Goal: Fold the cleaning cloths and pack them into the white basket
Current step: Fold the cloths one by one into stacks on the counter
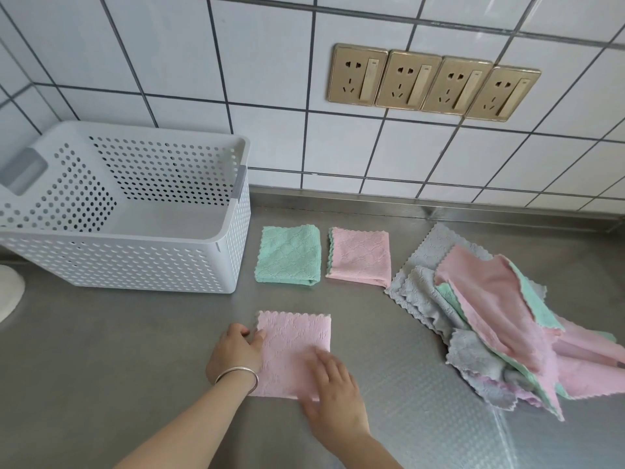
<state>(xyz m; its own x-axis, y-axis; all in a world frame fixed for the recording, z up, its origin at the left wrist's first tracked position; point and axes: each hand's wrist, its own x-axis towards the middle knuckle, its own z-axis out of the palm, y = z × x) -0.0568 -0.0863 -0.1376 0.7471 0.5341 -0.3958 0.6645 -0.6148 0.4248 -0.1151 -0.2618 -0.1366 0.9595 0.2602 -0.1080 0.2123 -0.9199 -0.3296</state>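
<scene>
Two hands are laid flat on a folded pink cloth (294, 353) at six o'clock on the steel counter (118, 350): left hand (235, 353) at its edge, right hand (333, 394) spread open, nothing gripped. At ten o'clock the white basket (135, 255) is stood below the tiled wall (270, 79); loose cloths (500, 326) are heaped at three o'clock.

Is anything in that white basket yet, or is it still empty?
Empty. The white basket shows only its bare perforated walls and floor; the folded green cloth and pink cloth lie beside it on the counter.

Steel tabletop (135, 350) — bearing: white basket (135, 265) at left; folded green cloth (289, 255) and folded pink cloth (360, 257) side by side; nearer pink cloth (294, 346); loose cloth heap (490, 319) at right — grey, pink, green.
</scene>
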